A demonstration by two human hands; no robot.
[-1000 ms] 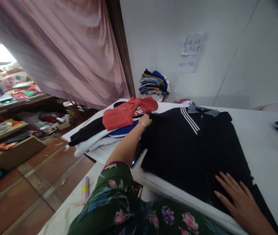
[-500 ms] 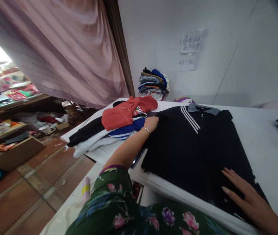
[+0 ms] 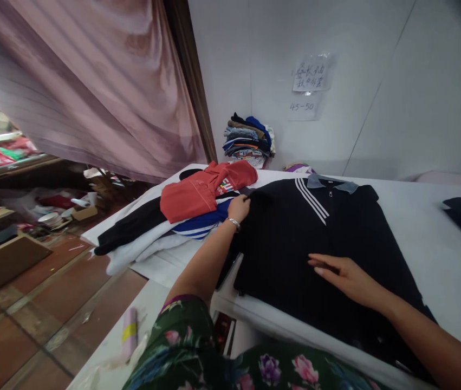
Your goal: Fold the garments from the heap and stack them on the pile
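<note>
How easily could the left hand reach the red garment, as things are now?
Probably yes: the red garment lies atop other clothes, close to the left hand, and nothing covers it. The hand seems to pinch the black jacket and may need to release it first.

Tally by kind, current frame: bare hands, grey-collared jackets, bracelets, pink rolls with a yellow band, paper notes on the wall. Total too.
Hands: 2 (left hand, right hand)
Grey-collared black jacket: 1
Bracelet: 1
Pink roll: 1
Wall notes: 2 (upper note, lower note)
Total: 7
</note>
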